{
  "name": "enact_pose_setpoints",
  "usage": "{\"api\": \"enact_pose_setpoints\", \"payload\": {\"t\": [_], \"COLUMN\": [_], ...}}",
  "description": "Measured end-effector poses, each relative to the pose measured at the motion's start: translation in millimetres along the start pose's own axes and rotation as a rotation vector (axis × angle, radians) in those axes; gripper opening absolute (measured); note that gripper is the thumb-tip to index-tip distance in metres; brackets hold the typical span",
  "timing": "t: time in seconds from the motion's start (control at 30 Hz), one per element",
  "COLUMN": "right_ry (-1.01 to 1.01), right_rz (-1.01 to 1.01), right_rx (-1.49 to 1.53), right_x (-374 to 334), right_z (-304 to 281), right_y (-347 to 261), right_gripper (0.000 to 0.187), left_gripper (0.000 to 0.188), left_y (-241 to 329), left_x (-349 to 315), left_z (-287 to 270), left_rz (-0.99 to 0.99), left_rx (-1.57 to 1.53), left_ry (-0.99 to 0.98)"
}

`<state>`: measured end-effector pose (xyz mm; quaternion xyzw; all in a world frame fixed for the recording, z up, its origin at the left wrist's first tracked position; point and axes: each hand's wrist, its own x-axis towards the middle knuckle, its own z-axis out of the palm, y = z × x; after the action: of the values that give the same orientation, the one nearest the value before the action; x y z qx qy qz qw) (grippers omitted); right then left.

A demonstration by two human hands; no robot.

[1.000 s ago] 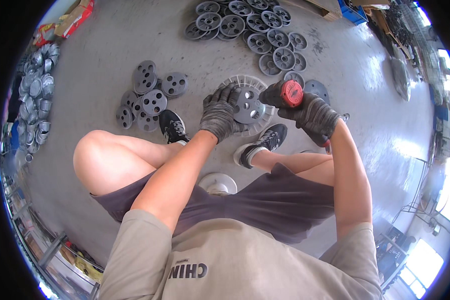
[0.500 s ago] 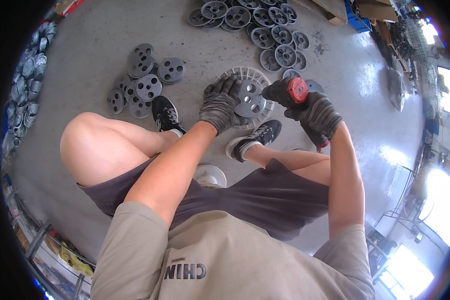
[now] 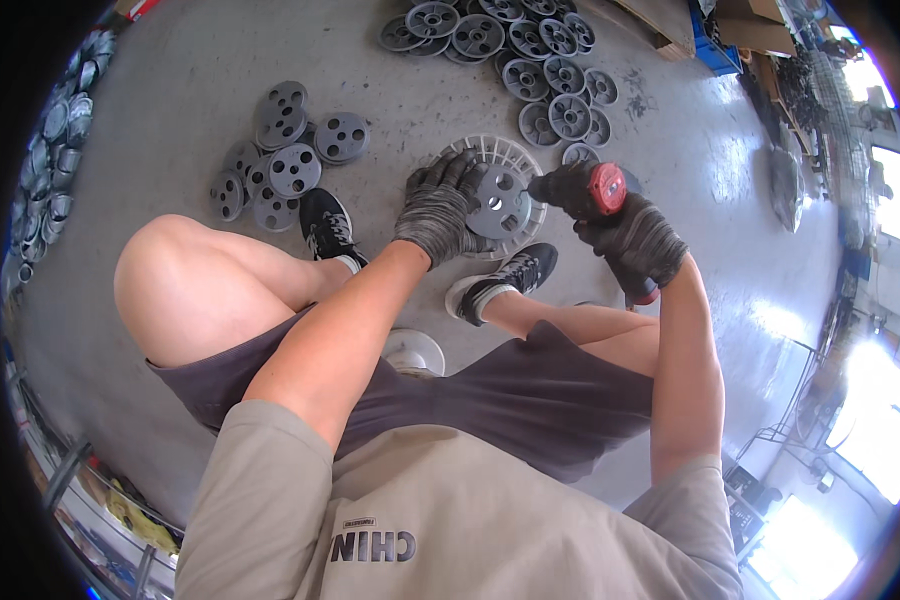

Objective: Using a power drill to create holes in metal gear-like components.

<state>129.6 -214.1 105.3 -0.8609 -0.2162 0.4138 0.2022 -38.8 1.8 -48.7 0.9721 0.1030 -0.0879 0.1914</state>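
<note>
1. the gloved left hand (image 3: 440, 205) is spreading flat over a grey, holed disc (image 3: 515, 203) on a pale, ribbed, plastic-looking base (image 3: 500, 148).
2. the gloved right hand (image 3: 638, 238) is gripping a red-and-black drill (image 3: 607, 189).
3. this disc is looking unfinished; i cannot tell which piled grey discs (image 3: 295, 172) are done.

Drill (image 3: 604, 190), red-capped: sits farther right of the grey holed disc (image 3: 511, 203) than a second ago.
Right hand (image 3: 638, 240), gloved: shifts right with it.
Dark disc (image 3: 633, 181) behind drill: now shows less.
Red package (image 3: 138, 9), upper left: now mostly out of view.
</note>
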Motion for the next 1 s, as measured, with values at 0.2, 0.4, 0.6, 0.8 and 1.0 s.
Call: {"api": "enact_pose_setpoints", "payload": {"t": [0.2, 0.4, 0.6, 0.8, 1.0], "right_ry": [-0.065, -0.027, -0.026, -0.033, -0.044], "right_rz": [-0.001, 0.009, 0.012, 0.014, -0.005], "right_rx": [0.072, 0.072, 0.087, 0.119, 0.28], "right_x": [2, 2, 2, 1, -7], "right_z": [12, 11, 12, 12, 2], "right_y": [0, -3, -4, -6, -3], "right_gripper": [0.031, 0.027, 0.028, 0.029, 0.034], "left_gripper": [0.134, 0.127, 0.126, 0.127, 0.123], "left_y": [-3, -1, -1, -1, 3], "left_x": [-2, -2, -3, -2, -4], "left_z": [3, 1, 0, -1, -15], "left_rz": [-0.01, -0.002, -0.005, -0.001, -0.021], "left_rx": [-0.021, -0.019, -0.019, -0.007, -0.097], "left_ry": [0.031, 0.011, 0.014, 0.013, 0.049]}}
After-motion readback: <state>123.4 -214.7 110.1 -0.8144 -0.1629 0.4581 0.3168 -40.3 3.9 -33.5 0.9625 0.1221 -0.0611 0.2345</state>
